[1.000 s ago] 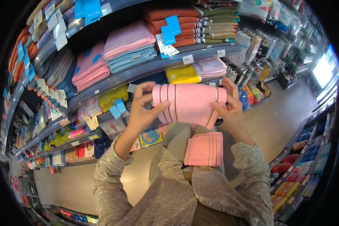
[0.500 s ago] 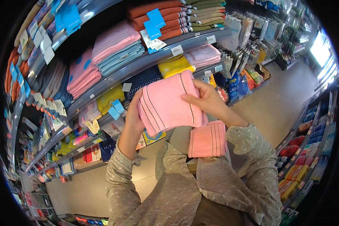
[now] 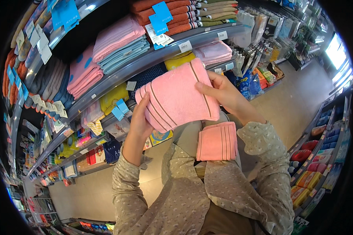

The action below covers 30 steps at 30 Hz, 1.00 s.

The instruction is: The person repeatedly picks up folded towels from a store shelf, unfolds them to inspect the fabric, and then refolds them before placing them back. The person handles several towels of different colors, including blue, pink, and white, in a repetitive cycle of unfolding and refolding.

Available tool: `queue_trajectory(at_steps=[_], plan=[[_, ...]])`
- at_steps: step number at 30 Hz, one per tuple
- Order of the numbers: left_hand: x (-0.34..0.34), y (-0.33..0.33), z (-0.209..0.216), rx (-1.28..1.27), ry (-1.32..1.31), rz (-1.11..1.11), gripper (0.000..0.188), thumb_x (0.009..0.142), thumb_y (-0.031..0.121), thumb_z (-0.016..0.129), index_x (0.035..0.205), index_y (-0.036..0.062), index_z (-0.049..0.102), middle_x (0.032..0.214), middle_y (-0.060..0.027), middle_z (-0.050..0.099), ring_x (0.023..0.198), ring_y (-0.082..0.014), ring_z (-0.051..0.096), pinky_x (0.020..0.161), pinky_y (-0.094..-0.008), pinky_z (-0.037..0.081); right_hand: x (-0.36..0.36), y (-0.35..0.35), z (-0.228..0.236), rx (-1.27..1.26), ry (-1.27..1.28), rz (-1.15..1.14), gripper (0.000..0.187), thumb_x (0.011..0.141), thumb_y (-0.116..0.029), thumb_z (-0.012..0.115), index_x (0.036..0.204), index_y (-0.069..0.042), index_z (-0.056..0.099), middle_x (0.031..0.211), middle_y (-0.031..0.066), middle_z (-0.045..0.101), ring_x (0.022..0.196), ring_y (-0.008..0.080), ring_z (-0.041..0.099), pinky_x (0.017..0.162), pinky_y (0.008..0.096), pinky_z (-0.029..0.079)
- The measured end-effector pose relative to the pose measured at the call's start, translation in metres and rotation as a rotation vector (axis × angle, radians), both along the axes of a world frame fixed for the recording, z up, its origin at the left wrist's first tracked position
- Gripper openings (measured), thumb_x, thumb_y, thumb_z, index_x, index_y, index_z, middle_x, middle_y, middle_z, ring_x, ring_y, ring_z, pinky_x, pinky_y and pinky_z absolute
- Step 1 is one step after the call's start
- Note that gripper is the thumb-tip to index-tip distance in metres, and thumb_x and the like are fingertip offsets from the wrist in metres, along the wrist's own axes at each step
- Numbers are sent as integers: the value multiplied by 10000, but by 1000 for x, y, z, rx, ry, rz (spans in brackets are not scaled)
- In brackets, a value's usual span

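Two entries, head view.

Entry one: held towel, pink, folded, raised in front of the shelf, tilted, right end higher; dark stripes near both ends. Left hand: grasping the left end, thumb on the upper face, remaining fingers mostly hidden behind. Right hand: pinching the right end, thumb beside the single stripe, fingers behind; how firmly either presses, cannot tell.

Entry two: lap towel, pink, striped, folded into a compact block, resting on the lap below the held towel.

Surroundings: pink stack upon a light blue stack; rust-coloured stack to their right.

Handling notes, by judgement: light, even grip at both ends, lest the plush layers slip or bunch; stripes serve as guides for squaring edges; best to level the ends before pressing any crease; elbows clear of the lap towel, which might slide.
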<state>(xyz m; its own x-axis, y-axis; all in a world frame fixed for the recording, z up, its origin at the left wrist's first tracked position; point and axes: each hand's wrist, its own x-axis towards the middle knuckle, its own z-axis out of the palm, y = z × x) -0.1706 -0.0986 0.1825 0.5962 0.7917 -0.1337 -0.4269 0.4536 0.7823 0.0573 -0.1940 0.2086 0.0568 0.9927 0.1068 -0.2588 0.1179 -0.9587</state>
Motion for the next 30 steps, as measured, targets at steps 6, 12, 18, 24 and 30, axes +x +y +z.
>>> queue_trajectory(at_steps=[6, 12, 18, 24, 30], plan=[[0, -9, 11, 248, 64, 125, 314, 892, 162, 609, 1146, -16, 561, 1096, -116, 633, 959, -182, 632, 845, -306, 511, 4, -9, -6, -29, -63, -22, 320, 887, -211, 647, 1120, -3, 581, 981, 27, 633, 867, 76, 588, 759, 245, 489], [-3, -21, 2, 293, 46, 165, 238, 877, 126, 643, 1084, 22, 586, 1068, -89, 639, 976, -147, 605, 872, -296, 480, -6, -1, -8, 268, -140, -202, 329, 868, -37, 622, 1155, -13, 463, 1040, 53, 577, 973, 83, 540, 835, 237, 447], [-42, 3, -16, 623, 244, 164, 530, 750, 188, 780, 1179, 79, 489, 1379, -115, 388, 1252, -209, 408, 1055, -357, 318, -10, -7, 25, 271, -222, 50, 388, 835, 31, 619, 1162, -38, 422, 1087, 81, 573, 1035, 112, 529, 884, 259, 433], [-34, -17, 41, 540, 418, -343, 586, 733, 190, 793, 1222, 5, 530, 1092, -65, 637, 1017, -188, 610, 929, -348, 467, -30, 16, 35, -10, -55, 326, 451, 859, -64, 633, 1248, -55, 405, 1088, 90, 600, 1040, 122, 554, 882, 265, 455], [-44, 0, 67, 161, 148, -80, 434, 818, 139, 706, 1197, 22, 529, 1098, -93, 631, 962, -188, 634, 856, -351, 521, -20, 24, -18, -47, 756, 487, 962, 772, -732, 450, 1396, -18, 283, 1391, 165, 419, 1261, 292, 444, 1059, 446, 349]])
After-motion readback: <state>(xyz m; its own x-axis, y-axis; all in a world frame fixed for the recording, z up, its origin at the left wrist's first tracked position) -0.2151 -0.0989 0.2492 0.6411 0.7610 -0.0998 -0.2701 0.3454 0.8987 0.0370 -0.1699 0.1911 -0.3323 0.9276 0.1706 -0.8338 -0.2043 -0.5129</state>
